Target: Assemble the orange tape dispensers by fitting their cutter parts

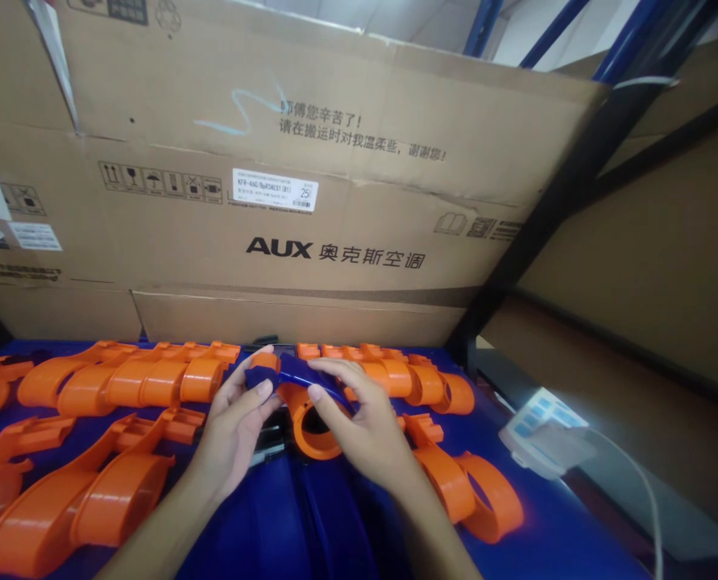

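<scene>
My left hand (241,423) and my right hand (364,419) meet at the middle of the blue surface. Between them is a glossy blue plastic tape dispenser piece (301,372). The left fingers and thumb close round its left end, where an orange part (265,362) shows. My right thumb and fingers grip its right side. Just below it is an orange tape dispenser (316,435) with a round ring; whether it is joined to the blue piece I cannot tell. A dark and silvery item (267,443) is partly hidden beside my left hand.
Rows of orange tape dispensers (122,499) lie on the left, with more (491,499) on the right. A large cardboard box (183,242) stands behind the blue surface (226,548). At right are a dark rack post (533,209) and a white device (543,435) with a cable.
</scene>
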`<state>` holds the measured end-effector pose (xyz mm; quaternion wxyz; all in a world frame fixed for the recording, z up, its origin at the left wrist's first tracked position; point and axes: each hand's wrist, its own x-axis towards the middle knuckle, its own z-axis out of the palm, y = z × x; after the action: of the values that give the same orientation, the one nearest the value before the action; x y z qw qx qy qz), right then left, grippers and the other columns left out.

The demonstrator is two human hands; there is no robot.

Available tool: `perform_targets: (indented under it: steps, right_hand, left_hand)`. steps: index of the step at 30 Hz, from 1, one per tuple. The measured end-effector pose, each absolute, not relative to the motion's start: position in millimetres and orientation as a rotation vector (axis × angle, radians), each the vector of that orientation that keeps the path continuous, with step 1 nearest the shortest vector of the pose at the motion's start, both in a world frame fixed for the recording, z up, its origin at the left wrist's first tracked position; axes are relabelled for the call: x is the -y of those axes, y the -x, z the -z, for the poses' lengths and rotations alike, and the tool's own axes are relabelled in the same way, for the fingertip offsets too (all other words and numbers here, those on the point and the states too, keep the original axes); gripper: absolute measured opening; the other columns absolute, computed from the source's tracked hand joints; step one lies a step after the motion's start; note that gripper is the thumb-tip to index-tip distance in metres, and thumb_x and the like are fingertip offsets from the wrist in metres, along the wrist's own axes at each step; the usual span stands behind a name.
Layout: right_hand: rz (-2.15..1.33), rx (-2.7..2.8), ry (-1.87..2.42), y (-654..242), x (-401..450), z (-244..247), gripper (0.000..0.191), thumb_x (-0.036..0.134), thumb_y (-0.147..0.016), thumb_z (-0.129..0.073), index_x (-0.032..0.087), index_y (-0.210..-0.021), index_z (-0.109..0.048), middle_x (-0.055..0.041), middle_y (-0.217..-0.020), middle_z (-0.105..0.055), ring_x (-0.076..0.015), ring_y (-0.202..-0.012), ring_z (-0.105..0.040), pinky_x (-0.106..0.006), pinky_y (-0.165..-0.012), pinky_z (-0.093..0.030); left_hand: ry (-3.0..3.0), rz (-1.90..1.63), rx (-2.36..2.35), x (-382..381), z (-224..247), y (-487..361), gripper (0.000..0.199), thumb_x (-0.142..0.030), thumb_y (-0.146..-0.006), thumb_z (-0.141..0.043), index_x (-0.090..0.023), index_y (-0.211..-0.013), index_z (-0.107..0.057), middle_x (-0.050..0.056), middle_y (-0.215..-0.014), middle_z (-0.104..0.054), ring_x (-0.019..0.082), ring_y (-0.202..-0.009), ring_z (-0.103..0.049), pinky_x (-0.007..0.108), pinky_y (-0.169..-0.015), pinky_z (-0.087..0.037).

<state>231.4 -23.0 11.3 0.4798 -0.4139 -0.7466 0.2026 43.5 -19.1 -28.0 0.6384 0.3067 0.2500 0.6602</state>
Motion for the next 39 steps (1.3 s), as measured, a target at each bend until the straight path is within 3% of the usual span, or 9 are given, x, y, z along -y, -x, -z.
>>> perform_targets:
  steps: [3, 8, 12, 16, 22, 31, 39]
  right_hand:
    - [-0.549, 1.855, 0.996, -231.1, 24.0, -12.8, 0.03, 0.03, -0.097, -0.065, 0.026, -0.127, -0.067, -0.0067, -0.129, -0.073, -0.0266, -0.123, -0.066, -0.05, -0.11, -0.051]
    - [-0.66, 1.932, 0.923, -233.6, 30.2, -17.3, 0.052, 0.031, -0.098, -0.065, 0.03, -0.148, -0.05, -0.0089, -0.148, -0.06, -0.0281, -0.134, -0.06, -0.052, -0.112, -0.05]
    - [-0.528, 2.015, 0.879, -235.5, 33.6, -19.9, 0.057, 0.034, -0.092, -0.073, 0.03, -0.145, -0.053, -0.0091, -0.141, -0.065, -0.0304, -0.127, -0.064, -0.053, -0.109, -0.052]
    - [-0.195, 2.067, 0.887, -236.4, 33.9, -15.8, 0.072, 0.04, -0.085, -0.081, 0.032, -0.15, -0.05, -0.0107, -0.129, -0.068, -0.0317, -0.115, -0.066, -0.052, -0.1, -0.055]
    - [0.118, 2.177, 0.836, -237.1, 33.9, -9.3, 0.069, 0.038, -0.091, -0.075, 0.032, -0.154, -0.046, -0.0098, -0.113, -0.067, -0.0293, -0.102, -0.066, -0.049, -0.09, -0.056]
    - [0.164, 2.198, 0.806, -237.9, 33.2, -9.5, 0.069, 0.039, -0.092, -0.076, 0.031, -0.153, -0.045, -0.0098, -0.113, -0.066, -0.0278, -0.103, -0.065, -0.046, -0.088, -0.055]
    - [0.188, 2.168, 0.757, -237.1, 29.6, -6.3, 0.07, 0.039, -0.09, -0.077, 0.026, -0.153, -0.048, -0.0091, -0.11, -0.064, -0.0256, -0.098, -0.064, -0.043, -0.086, -0.057]
  left_hand:
    - [-0.707, -1.51, -0.538, 19.2, 26.3, -42.2, 0.053, -0.025, -0.083, -0.078, -0.026, -0.135, -0.067, 0.009, -0.127, -0.074, 0.033, -0.129, -0.062, 0.051, -0.109, -0.048]
    - [-0.745, -1.566, -0.493, 23.5, 28.3, -39.9, 0.071, -0.021, -0.079, -0.08, -0.027, -0.146, -0.058, 0.011, -0.133, -0.072, 0.035, -0.131, -0.06, 0.053, -0.112, -0.046]
    - [-0.779, -1.602, -0.45, 29.2, 30.5, -40.9, 0.076, -0.026, -0.078, -0.081, -0.029, -0.149, -0.054, 0.012, -0.141, -0.067, 0.037, -0.139, -0.053, 0.053, -0.115, -0.044]
    - [-0.802, -1.639, -0.435, 31.9, 28.6, -44.9, 0.072, -0.035, -0.079, -0.083, -0.03, -0.146, -0.056, 0.012, -0.152, -0.059, 0.038, -0.146, -0.045, 0.051, -0.117, -0.041]
    - [-0.752, -1.688, -0.619, 31.7, 23.3, -46.6, 0.069, -0.023, -0.075, -0.087, -0.033, -0.136, -0.058, 0.009, -0.139, -0.069, 0.036, -0.131, -0.062, 0.054, -0.111, -0.048]
    - [-0.731, -1.732, -0.693, 33.2, 23.2, -46.0, 0.055, -0.022, -0.072, -0.09, -0.03, -0.119, -0.062, 0.005, -0.127, -0.075, 0.033, -0.125, -0.066, 0.05, -0.108, -0.051]
    - [-0.764, -1.802, -0.707, 34.5, 21.3, -50.0, 0.059, -0.025, -0.073, -0.088, -0.025, -0.125, -0.059, 0.011, -0.122, -0.077, 0.031, -0.109, -0.075, 0.044, -0.09, -0.062]
